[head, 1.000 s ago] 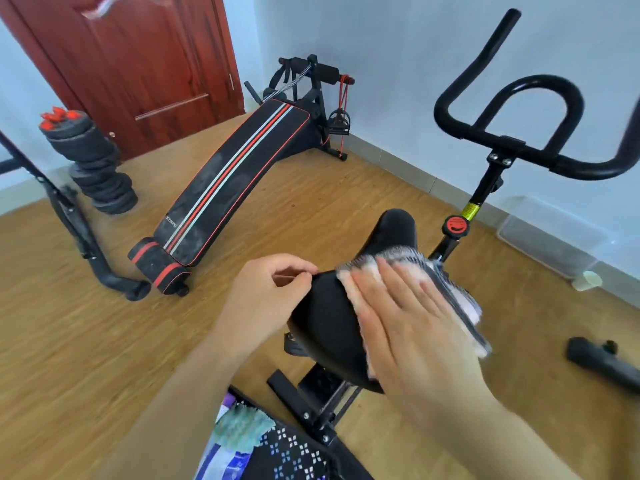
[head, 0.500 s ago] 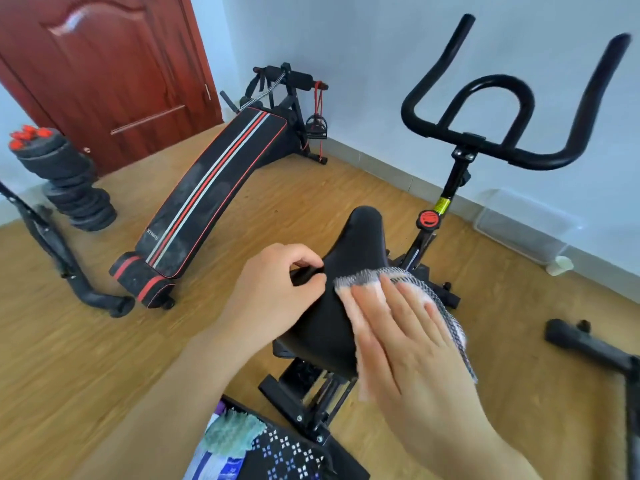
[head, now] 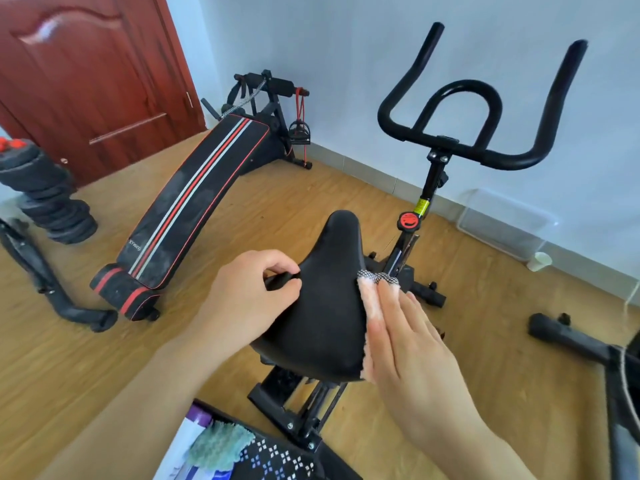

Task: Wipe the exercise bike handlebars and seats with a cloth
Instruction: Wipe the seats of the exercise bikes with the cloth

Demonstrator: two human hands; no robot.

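- The black padded saddle (head: pixel 325 306) sits at the centre of the frame. Its nose points up toward the black looped handlebars (head: pixel 460 133) in the upper right.
- We see the left hand (head: pixel 242 303) pinching the saddle's left edge, fingers curled tight round it.
- The right hand (head: pixel 408 344) lies flat, fingers straight and close together. It presses the fluffy pale pink cloth with a grey mesh border (head: pixel 367 289) against the saddle's right edge. We see the cloth only along the fingers' left side and at their tips.
- Bare wooden floor (head: pixel 485 306) lies open right of the saddle, as far as a black bar on small feet (head: pixel 568 337) near the right edge.
- Left of centre, a black sit-up bench with red and white stripes (head: pixel 194 195) runs diagonally. Its lower end comes near the left hand in the frame.
- A stack of black weight plates (head: pixel 48 202) and a bent black tube (head: pixel 45 285) stand at the left edge, below the red-brown wooden door (head: pixel 86 64).
- A clear plastic box (head: pixel 502 223) and a white cup (head: pixel 540 261) stand by the wall at right.
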